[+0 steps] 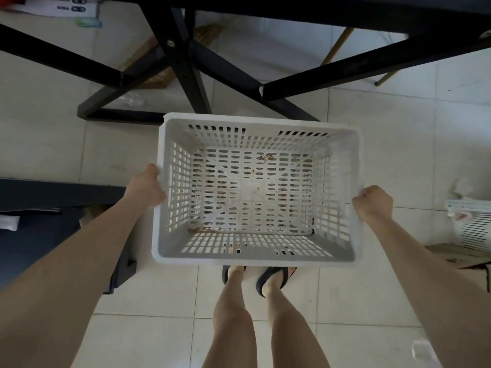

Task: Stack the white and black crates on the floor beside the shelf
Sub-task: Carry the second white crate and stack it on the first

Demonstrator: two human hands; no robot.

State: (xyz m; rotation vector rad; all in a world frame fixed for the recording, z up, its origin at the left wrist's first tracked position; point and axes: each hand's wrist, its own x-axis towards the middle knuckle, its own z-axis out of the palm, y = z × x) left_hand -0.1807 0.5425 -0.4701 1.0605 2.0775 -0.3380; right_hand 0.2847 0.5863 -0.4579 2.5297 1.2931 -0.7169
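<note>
I hold a white slotted plastic crate in the air over the tiled floor, right above my feet. It is empty apart from a few small crumbs on its bottom. My left hand grips the rim of its left side and my right hand grips the rim of its right side. No black crate shows in this view.
A black table frame with crossed legs stands just beyond the crate. A dark low shelf or bench lies at the left. Another white slotted basket stands at the right edge beside cardboard. Pale floor tiles surround me.
</note>
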